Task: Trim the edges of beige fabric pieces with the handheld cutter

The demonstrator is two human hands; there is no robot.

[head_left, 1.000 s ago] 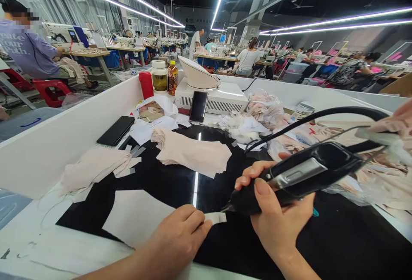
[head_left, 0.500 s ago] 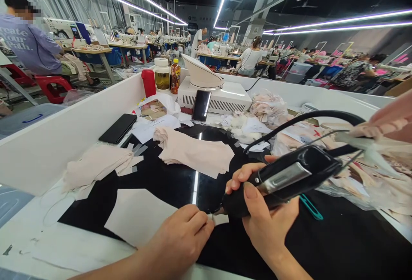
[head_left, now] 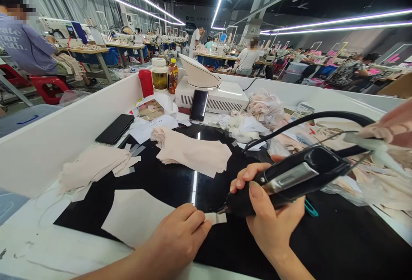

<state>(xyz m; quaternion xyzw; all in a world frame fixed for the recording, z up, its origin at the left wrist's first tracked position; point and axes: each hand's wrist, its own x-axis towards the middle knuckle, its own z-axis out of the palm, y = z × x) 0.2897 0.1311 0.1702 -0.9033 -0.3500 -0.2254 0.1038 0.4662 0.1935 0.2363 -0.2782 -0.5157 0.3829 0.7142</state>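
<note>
My right hand (head_left: 273,211) is wrapped round a black handheld tool (head_left: 289,175) with a metal plate on its side. Its tip points down-left, close to a small pale strip (head_left: 219,218) on the black surface (head_left: 238,245). Fingers of my left hand (head_left: 183,237) pinch the strip's left end. A light cut piece (head_left: 137,213) lies flat left of that hand, partly under it. Beyond it rest a stack of pale pink fabric pieces (head_left: 193,151) and a second pile (head_left: 95,164) at the left.
A black phone (head_left: 115,129) lies at the left; another (head_left: 199,105) leans on a white device (head_left: 212,93). Jars and a bottle (head_left: 173,76) stand behind. Bagged fabric (head_left: 265,106) and a teal clip (head_left: 310,207) are right. Another person's hand (head_left: 395,121) is at the right edge.
The tool and my right hand have shifted slightly right and back from the strip, showing more of it. My left hand has barely moved. The view has shifted slightly.
</note>
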